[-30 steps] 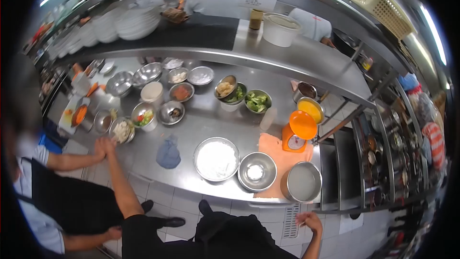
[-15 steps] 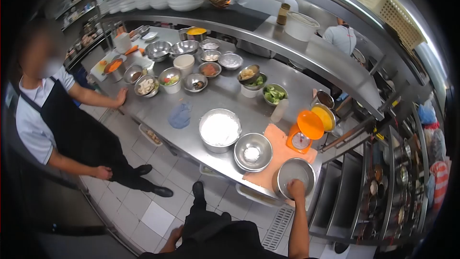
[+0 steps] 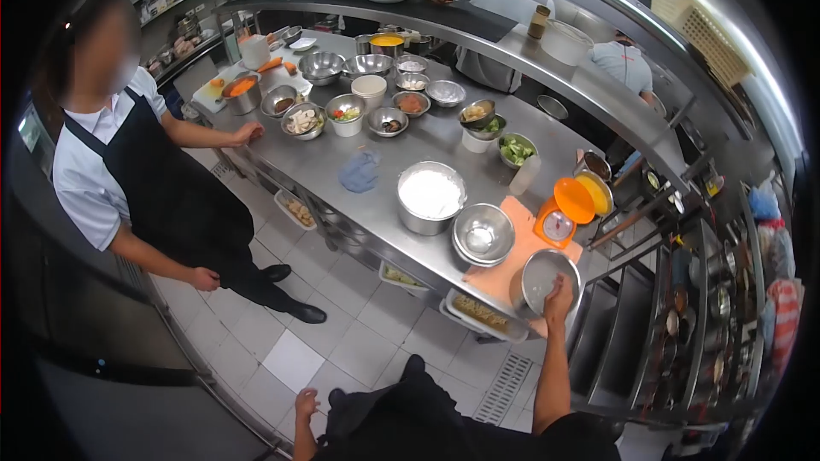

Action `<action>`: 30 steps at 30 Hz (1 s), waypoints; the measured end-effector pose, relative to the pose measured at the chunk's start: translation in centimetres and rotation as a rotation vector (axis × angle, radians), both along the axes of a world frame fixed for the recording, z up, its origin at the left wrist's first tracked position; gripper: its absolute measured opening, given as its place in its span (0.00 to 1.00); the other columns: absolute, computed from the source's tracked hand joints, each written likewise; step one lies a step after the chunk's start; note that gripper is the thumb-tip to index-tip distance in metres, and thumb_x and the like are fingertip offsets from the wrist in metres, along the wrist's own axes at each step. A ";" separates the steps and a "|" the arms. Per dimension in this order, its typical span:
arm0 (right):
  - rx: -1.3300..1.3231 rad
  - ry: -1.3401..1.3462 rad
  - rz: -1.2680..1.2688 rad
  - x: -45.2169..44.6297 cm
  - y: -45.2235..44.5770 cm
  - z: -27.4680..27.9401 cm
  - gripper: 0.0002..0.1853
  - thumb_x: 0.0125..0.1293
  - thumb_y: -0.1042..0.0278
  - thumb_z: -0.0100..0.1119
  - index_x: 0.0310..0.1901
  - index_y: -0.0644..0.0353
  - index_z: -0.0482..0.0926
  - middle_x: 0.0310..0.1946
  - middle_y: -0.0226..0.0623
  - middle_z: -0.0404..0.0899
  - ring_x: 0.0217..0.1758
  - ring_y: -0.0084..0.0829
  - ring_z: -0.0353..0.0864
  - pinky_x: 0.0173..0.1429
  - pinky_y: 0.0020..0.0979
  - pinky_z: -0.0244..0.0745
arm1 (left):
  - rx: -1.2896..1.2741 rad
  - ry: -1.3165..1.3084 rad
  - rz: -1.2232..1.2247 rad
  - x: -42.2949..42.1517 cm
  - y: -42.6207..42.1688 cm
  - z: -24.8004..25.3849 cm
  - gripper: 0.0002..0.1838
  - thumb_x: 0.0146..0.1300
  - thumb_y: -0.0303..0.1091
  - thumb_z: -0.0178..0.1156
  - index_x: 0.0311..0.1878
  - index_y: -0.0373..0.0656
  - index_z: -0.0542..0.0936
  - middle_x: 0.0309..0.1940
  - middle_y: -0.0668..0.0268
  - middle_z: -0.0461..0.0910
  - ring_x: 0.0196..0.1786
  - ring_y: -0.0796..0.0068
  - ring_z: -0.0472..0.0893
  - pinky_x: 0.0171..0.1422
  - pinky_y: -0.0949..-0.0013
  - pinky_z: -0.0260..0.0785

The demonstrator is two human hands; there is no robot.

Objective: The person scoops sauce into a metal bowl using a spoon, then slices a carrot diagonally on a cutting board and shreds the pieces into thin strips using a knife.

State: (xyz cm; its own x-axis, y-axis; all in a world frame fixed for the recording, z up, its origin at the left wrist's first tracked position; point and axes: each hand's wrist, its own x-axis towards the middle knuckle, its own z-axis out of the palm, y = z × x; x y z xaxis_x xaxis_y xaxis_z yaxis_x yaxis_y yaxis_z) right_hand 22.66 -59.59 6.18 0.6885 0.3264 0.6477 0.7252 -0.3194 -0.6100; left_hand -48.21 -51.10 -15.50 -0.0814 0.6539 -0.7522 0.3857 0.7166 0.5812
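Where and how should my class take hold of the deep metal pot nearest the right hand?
Probably two-handed, gripping the pot at opposite sides of its rim, coming from the near edge of the table: it stands upright close to that edge, its mouth is round and open, and no handle shows.

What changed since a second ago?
Left hand came away from the co-worker's hand and now hangs over the floor. Right hand moved from beyond the table edge up to the steel pot; grip unclear. Orange scale and blue cloth stayed put.
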 end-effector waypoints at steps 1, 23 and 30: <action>0.006 0.003 -0.016 -0.8 -0.8 0.2 0.05 0.68 0.76 0.49 0.37 0.63 0.75 0.30 0.53 0.81 0.37 0.52 0.83 0.40 0.52 0.71 | 0.023 -0.019 0.012 0.1 1.5 0.7 0.15 0.67 0.40 0.60 0.55 0.50 0.78 0.45 0.66 0.81 0.35 0.69 0.84 0.30 0.67 0.73; -0.895 -0.121 0.381 -43.3 -6.7 -25.7 0.16 0.57 0.63 0.53 0.14 0.60 0.76 0.18 0.49 0.76 0.23 0.54 0.75 0.31 0.50 0.70 | 0.076 -0.175 0.458 -40.4 -2.9 -3.7 0.15 0.69 0.52 0.58 0.51 0.56 0.76 0.38 0.72 0.75 0.31 0.68 0.82 0.28 0.68 0.71; -1.101 -0.304 0.816 -54.3 13.8 -28.2 0.16 0.58 0.62 0.51 0.20 0.62 0.82 0.25 0.49 0.82 0.30 0.50 0.83 0.35 0.48 0.77 | 0.128 -0.090 0.509 -44.6 7.0 0.3 0.18 0.69 0.44 0.60 0.59 0.48 0.78 0.52 0.65 0.81 0.37 0.71 0.84 0.31 0.70 0.72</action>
